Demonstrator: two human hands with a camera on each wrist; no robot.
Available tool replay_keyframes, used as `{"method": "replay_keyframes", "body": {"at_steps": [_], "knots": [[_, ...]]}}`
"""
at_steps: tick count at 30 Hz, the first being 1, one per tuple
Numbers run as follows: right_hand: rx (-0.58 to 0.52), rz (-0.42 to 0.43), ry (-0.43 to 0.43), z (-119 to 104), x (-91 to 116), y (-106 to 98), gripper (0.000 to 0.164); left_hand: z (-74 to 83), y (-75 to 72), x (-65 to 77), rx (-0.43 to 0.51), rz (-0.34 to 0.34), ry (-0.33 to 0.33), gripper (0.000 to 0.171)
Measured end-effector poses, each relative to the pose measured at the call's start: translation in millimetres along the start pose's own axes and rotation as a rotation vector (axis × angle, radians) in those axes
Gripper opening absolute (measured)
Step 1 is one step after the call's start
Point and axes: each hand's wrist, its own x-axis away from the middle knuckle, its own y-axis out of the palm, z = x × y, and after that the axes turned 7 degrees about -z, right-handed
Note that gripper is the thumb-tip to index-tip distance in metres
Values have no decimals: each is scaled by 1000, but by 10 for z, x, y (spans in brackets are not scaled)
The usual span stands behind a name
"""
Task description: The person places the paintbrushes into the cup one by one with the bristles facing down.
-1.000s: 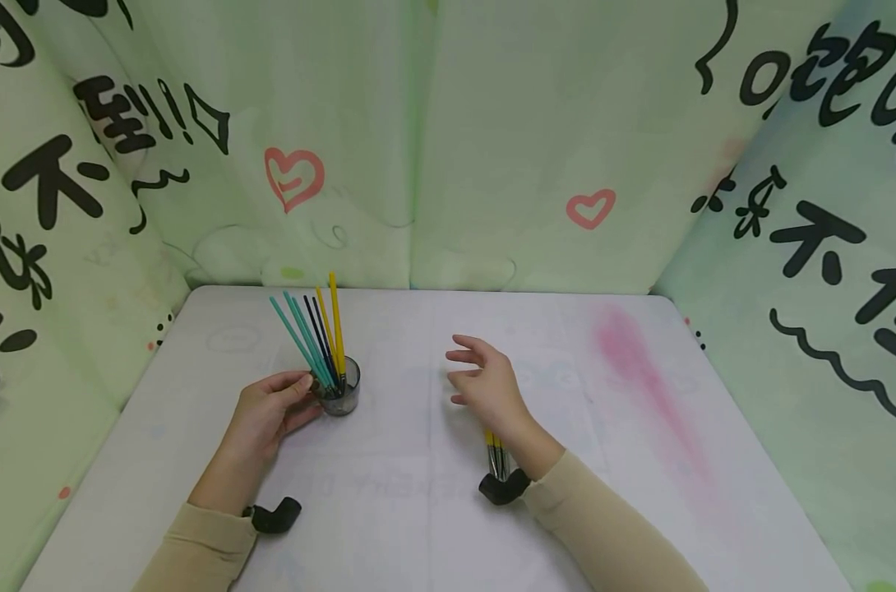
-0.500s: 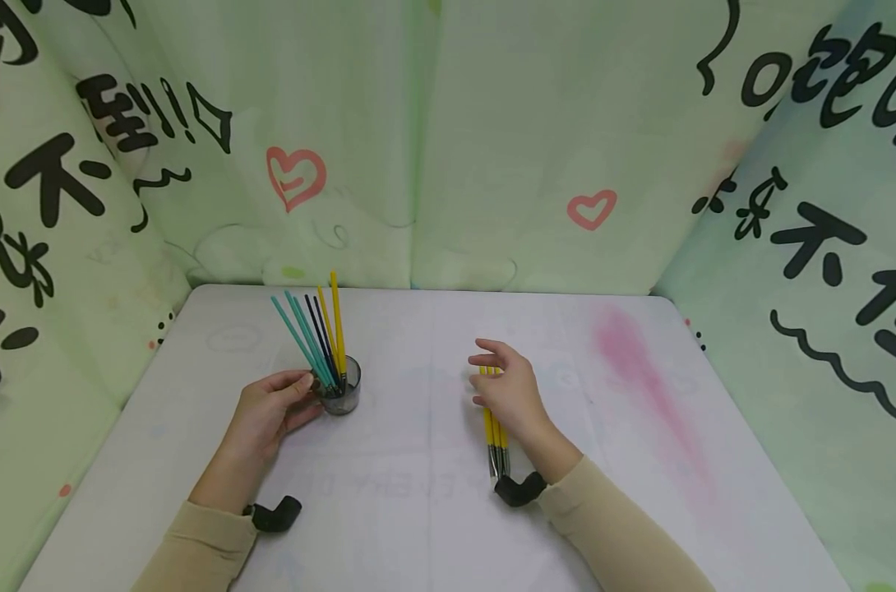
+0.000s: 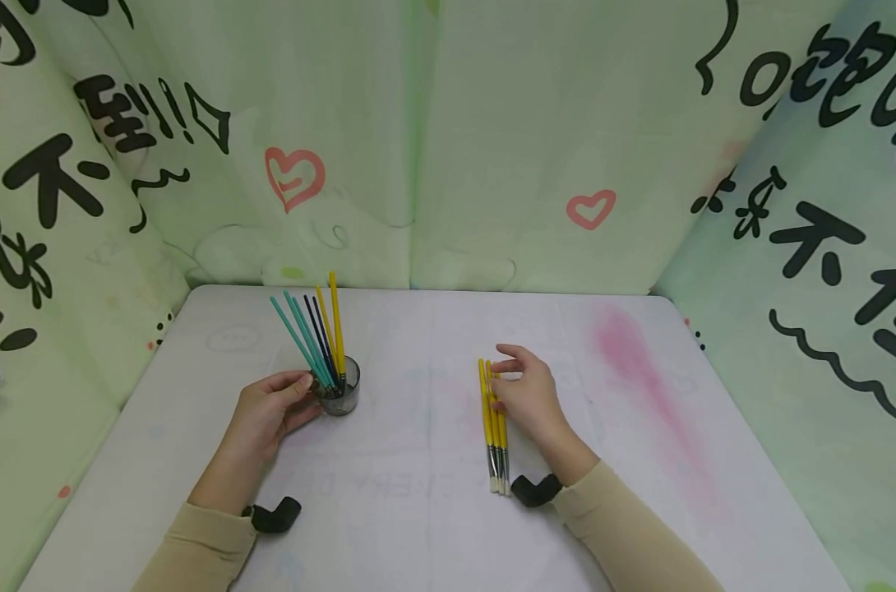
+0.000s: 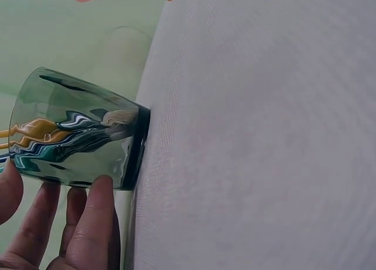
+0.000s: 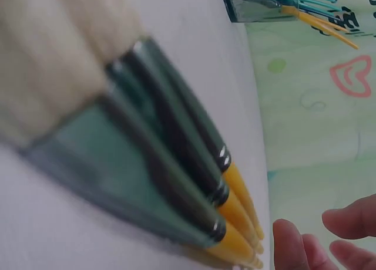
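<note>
My left hand (image 3: 265,413) holds the side of a smoky clear glass (image 3: 353,383), its thumb near the rim. In the left wrist view the glass (image 4: 76,100) stands on the table with brush heads inside. Teal, dark blue and yellow paintbrushes (image 3: 336,325) lean up out of it. My right hand (image 3: 531,400) hovers at the handle ends of several yellow paintbrushes (image 3: 487,411), fingers loosely bent, gripping nothing. Those brushes lie side by side, pale bristles towards me. In the right wrist view, thumb and fingers (image 5: 291,243) are apart beyond the handles; whether any finger touches them I cannot tell.
A white-covered table (image 3: 389,526) spreads under both hands, with a pink stain (image 3: 644,370) at right. Green curtains (image 3: 492,148) with black lettering and red hearts stand round the back and sides.
My right hand has moved right and slightly towards me, uncovering the yellow paintbrushes lying under it. My left hand and the glass have stayed in place.
</note>
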Motion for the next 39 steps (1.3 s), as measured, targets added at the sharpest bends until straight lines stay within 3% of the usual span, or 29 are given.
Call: {"method": "replay_keyframes", "body": {"at_steps": [9,17,25,33,39], "knots": [[66,23,50,100,-25,-97,60,-2,-1,-3,-4,0,-2,21],[219,27,105,121,-25,-131,55,-14,-1,-15,-3,8,-13,25],[340,-34,131,94,21,-129,57,-18,-8,-18,8,4,-12,20],[460,-66,104,60,8,-109,55,-16,-11,-9,13,-5,-3,16],[495,-80,140,37,-43,-101,53,-15,-9,0,12,-12,-4,19]]}}
